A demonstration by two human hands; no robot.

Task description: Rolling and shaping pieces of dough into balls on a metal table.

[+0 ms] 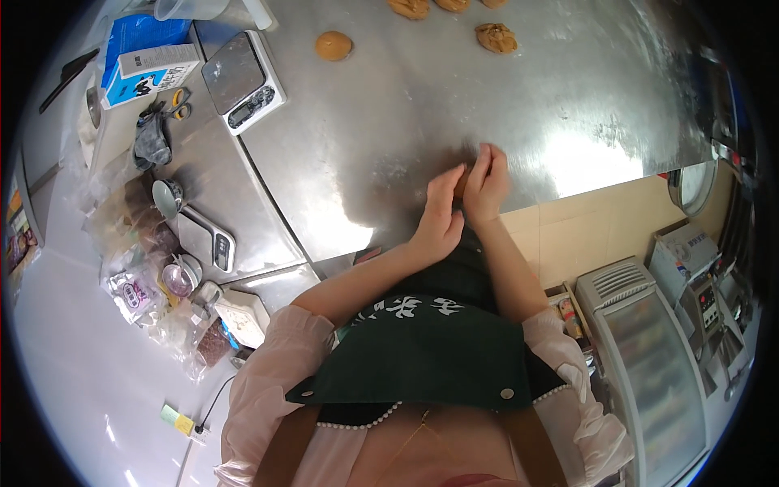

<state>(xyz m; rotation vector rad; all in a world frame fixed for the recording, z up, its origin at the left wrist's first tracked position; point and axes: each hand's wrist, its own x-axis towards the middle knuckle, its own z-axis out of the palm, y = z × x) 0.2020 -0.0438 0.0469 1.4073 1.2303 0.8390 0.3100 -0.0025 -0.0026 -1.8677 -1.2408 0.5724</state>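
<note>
My left hand (441, 214) and my right hand (488, 185) are cupped towards each other at the near edge of the steel table (389, 122). Between the palms shows a sliver of a brown dough piece (461, 186); the fingers hide most of it. Farther off on the table lies a smooth round tan dough ball (333, 46). To its right sits a rougher, creased dough lump (496, 38). Several more lumps, such as a tan dough lump (408, 8), are cut off by the top of the view.
At the left stand a larger digital scale (243, 81), a smaller scale (206, 238), a blue and white carton (152, 75), yellow-handled scissors (181, 104) and several plastic bags. A glass-topped freezer (641, 357) is at the lower right. A white power strip (185, 424) lies lower left.
</note>
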